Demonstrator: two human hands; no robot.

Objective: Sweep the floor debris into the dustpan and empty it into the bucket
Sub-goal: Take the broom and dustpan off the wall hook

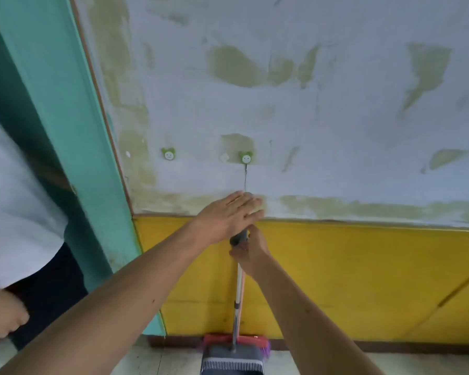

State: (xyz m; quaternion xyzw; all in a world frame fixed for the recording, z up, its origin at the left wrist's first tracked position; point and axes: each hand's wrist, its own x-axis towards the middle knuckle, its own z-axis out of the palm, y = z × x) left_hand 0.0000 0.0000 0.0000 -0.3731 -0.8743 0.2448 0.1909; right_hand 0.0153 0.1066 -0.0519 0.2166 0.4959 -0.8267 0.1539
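Observation:
A broom and a dustpan stand upright together against the wall. The grey dustpan (pixel 232 357) with comb teeth is at the bottom, in front of the broom's red head (pixel 251 341) with purple bristles. Their white and orange handles (pixel 239 282) rise side by side to a black grip (pixel 238 237). My right hand (pixel 251 253) is closed around the handles just below that grip. My left hand (pixel 228 212) lies flat over the handle top with fingers stretched out; what the palm holds is hidden. A thin string (pixel 245 180) hangs from a green hook (pixel 246 157) down to my left fingertips. No bucket is in view.
Another person in a white shirt and dark trousers stands at the far left, a hand (pixel 0 320) low by the teal door frame (pixel 92 185). A second green hook (pixel 169 154) is on the patchy wall. A yellow panel (pixel 363 280) covers the lower wall.

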